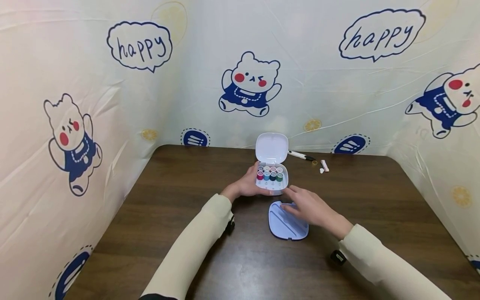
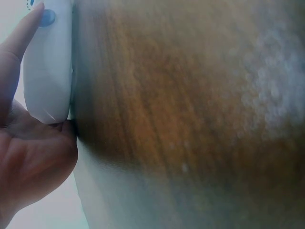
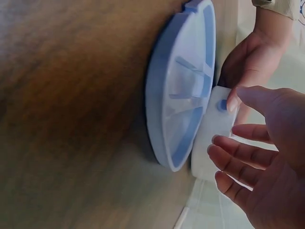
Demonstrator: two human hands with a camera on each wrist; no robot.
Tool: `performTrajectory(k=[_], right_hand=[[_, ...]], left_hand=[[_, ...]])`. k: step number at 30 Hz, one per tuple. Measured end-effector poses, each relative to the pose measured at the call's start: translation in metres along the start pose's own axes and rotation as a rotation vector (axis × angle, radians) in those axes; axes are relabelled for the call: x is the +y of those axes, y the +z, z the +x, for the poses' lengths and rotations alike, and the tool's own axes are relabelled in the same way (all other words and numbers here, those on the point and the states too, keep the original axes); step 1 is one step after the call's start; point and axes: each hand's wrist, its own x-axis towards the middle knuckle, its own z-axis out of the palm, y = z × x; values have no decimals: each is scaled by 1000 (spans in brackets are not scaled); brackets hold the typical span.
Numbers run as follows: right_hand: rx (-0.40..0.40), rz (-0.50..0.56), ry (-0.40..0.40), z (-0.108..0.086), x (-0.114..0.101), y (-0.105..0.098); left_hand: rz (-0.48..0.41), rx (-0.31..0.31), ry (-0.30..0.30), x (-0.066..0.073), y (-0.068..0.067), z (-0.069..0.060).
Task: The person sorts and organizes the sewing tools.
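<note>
A white sewing box stands on the table with its lid raised. Several thread spools in red, blue, green and pale colours sit in it in rows. My left hand holds the box by its left side, its thumb along the front by a blue button. A light-blue divided tray lies in front of the box. Over the tray's right back part hovers my right hand, its fingers loosely bent near the box's front right corner, holding nothing.
Behind and to the right lie a white pen-like tool with a dark end, a small yellowish ring, a pale pink-and-white strip and a small white piece. A printed curtain borders the wooden table.
</note>
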Motion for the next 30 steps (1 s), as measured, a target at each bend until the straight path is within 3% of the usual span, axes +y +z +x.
performTrajectory(k=[8,20,30], right_hand=[[-63,1,4,-7,1,7],[-168,-151,-10,-15,0,17],[-206,-68,-72,-13,4,19]], left_hand=[[-7,-6,-12,1,-1,0],[3,-11,-53,2,1,-1],[25,-27,-109,-12,4,16]])
